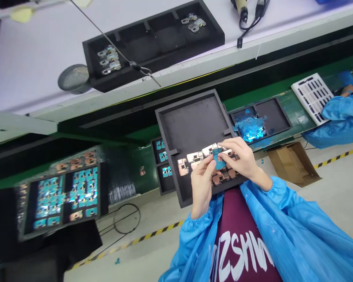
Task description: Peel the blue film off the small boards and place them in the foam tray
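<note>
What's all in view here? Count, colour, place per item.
black foam tray: 1, black, under the hands
copper-and-silver board parts: one row, count unclear, tray's near edge
small blue-filmed board: 1, blue, pinched between both hands
black compartment tray: 1, black, white shelf, silver parts inside
black tray of blue film scraps: 1, green belt, right
small black tray with blue pieces: 1, left of foam tray
white slotted tray: 1, white, far right
brown cardboard box: 1, brown, floor right
co-worker's blue sleeve: 1, blue, right edge
left hand: 1, on the blue-filmed board
right hand: 1, on the same board
</note>
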`<act>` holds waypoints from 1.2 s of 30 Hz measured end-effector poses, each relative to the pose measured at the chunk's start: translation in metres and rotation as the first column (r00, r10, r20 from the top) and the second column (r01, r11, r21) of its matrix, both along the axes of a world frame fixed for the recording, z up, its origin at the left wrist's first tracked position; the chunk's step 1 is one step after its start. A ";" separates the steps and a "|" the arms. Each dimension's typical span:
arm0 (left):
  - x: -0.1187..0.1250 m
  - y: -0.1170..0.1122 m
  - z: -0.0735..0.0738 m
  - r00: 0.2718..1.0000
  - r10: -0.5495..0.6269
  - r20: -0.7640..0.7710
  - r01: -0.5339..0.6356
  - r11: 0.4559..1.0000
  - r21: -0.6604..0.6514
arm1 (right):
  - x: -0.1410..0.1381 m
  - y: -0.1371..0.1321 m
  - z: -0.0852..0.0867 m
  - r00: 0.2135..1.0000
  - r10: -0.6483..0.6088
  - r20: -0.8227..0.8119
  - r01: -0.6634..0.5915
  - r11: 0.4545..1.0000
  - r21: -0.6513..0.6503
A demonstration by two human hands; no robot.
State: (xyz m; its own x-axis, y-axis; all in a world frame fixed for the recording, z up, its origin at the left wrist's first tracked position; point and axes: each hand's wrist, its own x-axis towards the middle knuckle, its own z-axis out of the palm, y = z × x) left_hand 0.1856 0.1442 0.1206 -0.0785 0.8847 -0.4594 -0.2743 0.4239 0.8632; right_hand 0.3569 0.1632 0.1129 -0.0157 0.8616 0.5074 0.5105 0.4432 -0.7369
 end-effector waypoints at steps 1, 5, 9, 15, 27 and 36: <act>0.000 0.000 0.001 1.000 -0.009 -0.001 0.009 1.000 -0.002 | 0.002 0.001 0.002 0.999 0.016 -0.028 -0.017 0.999 -0.042; -0.002 0.000 0.003 0.999 -0.038 -0.028 0.038 0.999 0.002 | 0.004 0.003 0.004 0.997 0.051 -0.056 -0.058 0.992 -0.114; -0.002 -0.001 0.004 0.997 -0.046 -0.060 0.047 0.999 0.008 | 0.001 0.001 -0.001 0.998 -0.032 0.056 0.032 0.999 0.008; -0.003 -0.001 0.000 1.000 -0.010 0.019 0.010 1.000 0.006 | -0.001 -0.006 -0.008 0.975 -0.082 0.205 0.010 0.945 0.328; -0.038 0.014 0.004 0.976 0.212 0.039 -0.214 0.975 0.059 | 0.012 -0.024 0.010 0.960 0.210 -0.184 -0.189 0.974 0.125; -0.104 -0.029 0.003 0.556 -0.079 -0.828 0.068 0.996 -0.049 | 0.114 0.029 -0.108 0.753 -0.620 -0.221 0.498 0.757 -0.423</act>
State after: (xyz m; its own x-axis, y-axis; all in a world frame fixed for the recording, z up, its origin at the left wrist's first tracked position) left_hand 0.0813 0.1152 0.1237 -0.3638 0.9012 -0.2355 0.5917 0.4188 0.6888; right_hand 0.4713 0.1922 0.0046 0.6354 0.7675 0.0848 0.2888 -0.1344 -0.9479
